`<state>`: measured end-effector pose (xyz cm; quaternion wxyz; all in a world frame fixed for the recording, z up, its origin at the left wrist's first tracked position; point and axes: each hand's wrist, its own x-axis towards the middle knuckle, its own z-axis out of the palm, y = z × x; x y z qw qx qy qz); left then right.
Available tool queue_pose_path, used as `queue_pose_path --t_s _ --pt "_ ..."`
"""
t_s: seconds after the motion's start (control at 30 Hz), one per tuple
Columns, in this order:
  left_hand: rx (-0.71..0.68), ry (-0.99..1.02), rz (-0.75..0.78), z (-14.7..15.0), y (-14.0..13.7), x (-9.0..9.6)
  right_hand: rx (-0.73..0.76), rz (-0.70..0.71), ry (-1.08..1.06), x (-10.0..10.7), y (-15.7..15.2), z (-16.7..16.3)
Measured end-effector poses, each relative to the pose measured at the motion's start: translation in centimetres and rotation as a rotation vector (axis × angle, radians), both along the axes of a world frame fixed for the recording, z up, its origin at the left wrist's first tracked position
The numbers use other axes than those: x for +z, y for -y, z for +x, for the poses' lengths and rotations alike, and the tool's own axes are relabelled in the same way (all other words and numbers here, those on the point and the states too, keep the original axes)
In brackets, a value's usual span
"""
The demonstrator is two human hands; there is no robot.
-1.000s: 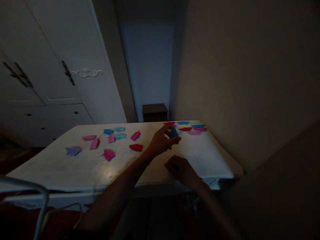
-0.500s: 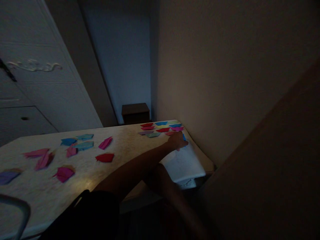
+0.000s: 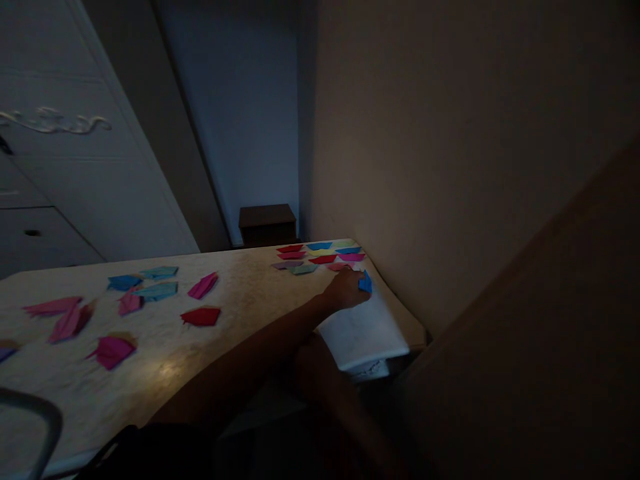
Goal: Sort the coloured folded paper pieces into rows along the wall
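Observation:
My left hand point(image 3: 344, 289) reaches across the table and is closed on a small blue folded paper piece point(image 3: 365, 283), which sticks out past the fingers above a white flat slab or pad point(image 3: 367, 330). Just beyond it lie rows of folded paper pieces, among them a red one point(image 3: 323, 259), a magenta one point(image 3: 351, 257) and a pale green one point(image 3: 304, 269). My right hand point(image 3: 315, 360) is low by the table's near edge, under the left forearm. Darkness hides its fingers.
On the left of the marbled table point(image 3: 245, 287), more folded papers lie scattered, including a red one point(image 3: 201, 316) and a magenta one point(image 3: 114, 351). A curved metal bar point(image 3: 45, 413) stands at lower left. A wall point(image 3: 425, 200) borders the right side; a brown cabinet point(image 3: 267, 217) stands beyond.
My left hand has turned and drawn slightly left and nearer, and more of the blue folded paper shows. The view has shifted a little, moving the scattered papers left.

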<state>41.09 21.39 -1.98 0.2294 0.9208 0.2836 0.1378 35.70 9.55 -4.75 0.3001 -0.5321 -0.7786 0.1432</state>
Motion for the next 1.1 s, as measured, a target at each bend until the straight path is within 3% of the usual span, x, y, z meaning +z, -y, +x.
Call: queue_pose_path --t_s 0.13,0.33,0.47,0.9,1.1 --pt "-0.116 -0.048 0.144 0.1 0.3 0.1 0.011 0.025 -0.013 0.0 0.1 0.2" --pt "-0.076 -0.134 0.244 1.2 0.6 0.2 -0.073 -0.004 -0.114 0.5 0.2 0.1" --pt "-0.081 -0.148 0.292 1.5 0.6 -0.1 -0.059 -0.011 -0.06 0.3 0.0 0.0" --pt "-0.148 -0.159 0.33 1.1 0.6 0.0 -0.049 0.017 0.01 0.0 0.0 0.2" --pt "-0.113 -0.062 0.292 0.5 0.3 -0.5 -0.038 0.041 0.02 0.1 0.1 0.2"
